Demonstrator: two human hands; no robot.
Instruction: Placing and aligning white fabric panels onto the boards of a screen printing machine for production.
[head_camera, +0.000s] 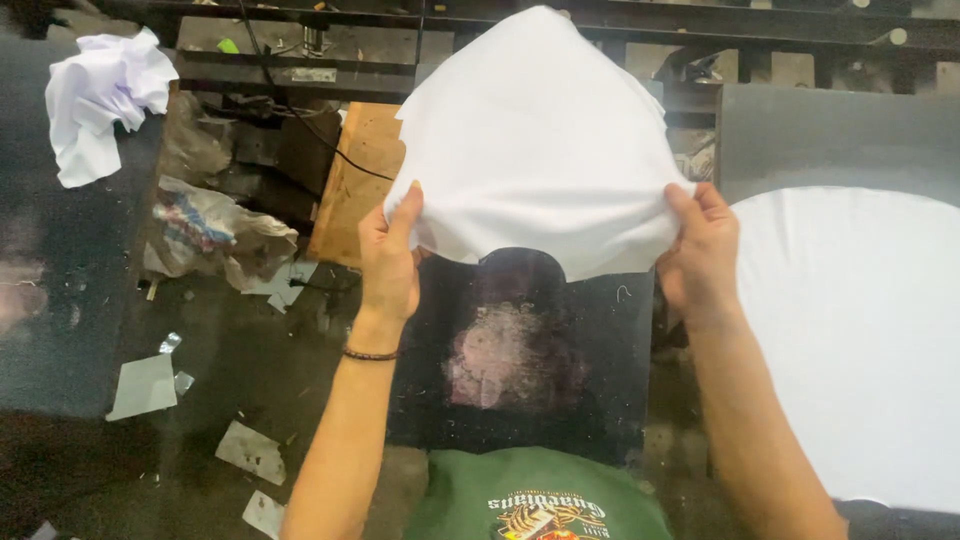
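Gripping the lower hem on each side, the left hand (388, 262) and the right hand (700, 250) pinch a plain white cotton garment (535, 140) between thumb and fingers, both clenched on the fabric and held well apart so the cloth stays stretched and open. It hangs lifted above the far half of a flat black rectangular printing board (560, 345), whose near end is bare; the spread grip looks meant to keep the opening wide enough to pass over that board. A pale, worn pinkish patch (495, 355) marks the middle of the board's surface. Around the left wrist sits a thin dark braided bracelet (371, 353). Just to the right lies a second board already covered by smooth white fabric (860, 330), pulled flat. Further left, the dark stained floor (230, 350) carries torn paper scraps (145, 385) and a crumpled plastic bag (215, 235). At the far left edge a crumpled white cloth (100, 100) rests on a dark surface.
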